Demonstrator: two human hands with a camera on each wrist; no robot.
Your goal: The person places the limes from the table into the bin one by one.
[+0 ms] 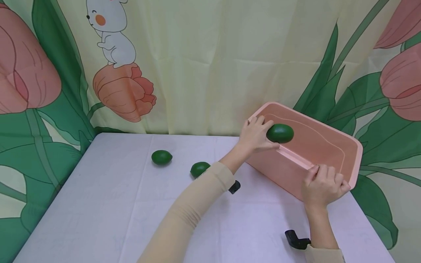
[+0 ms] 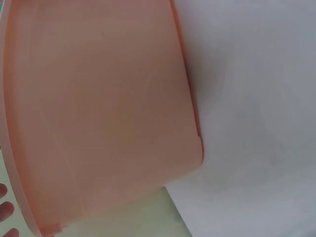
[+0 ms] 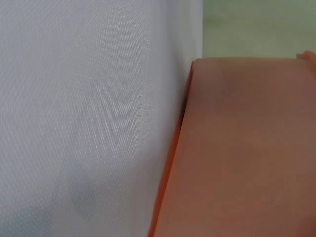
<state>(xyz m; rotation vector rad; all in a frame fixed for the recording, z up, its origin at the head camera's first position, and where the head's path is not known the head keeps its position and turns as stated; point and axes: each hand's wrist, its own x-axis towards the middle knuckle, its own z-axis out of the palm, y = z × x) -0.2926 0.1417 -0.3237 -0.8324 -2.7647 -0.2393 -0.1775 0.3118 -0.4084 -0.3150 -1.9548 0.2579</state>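
Note:
A pink plastic bin (image 1: 279, 168) stands at the right of the table, its inside facing me. My left hand (image 1: 254, 136) pinches a dark green lime (image 1: 280, 133) between fingers and thumb, over the bin's left end. At the bin's near right rim, my right hand (image 1: 323, 185) grips with its fingers curled over the edge. Two more limes lie on the table: one lime (image 1: 162, 157) farther left, another lime (image 1: 199, 169) partly hidden by my left sleeve. The left wrist view shows the bin's outer wall (image 2: 108, 108), with fingertips (image 2: 6, 211) at the lower left.
A white cloth (image 1: 98, 204) covers the table. Behind it hangs a curtain (image 1: 204, 65) printed with tulips and a white animal. Black wrist-camera mounts show at my left sleeve (image 1: 210, 186) and right wrist. The bin sits close to the table's back right edge.

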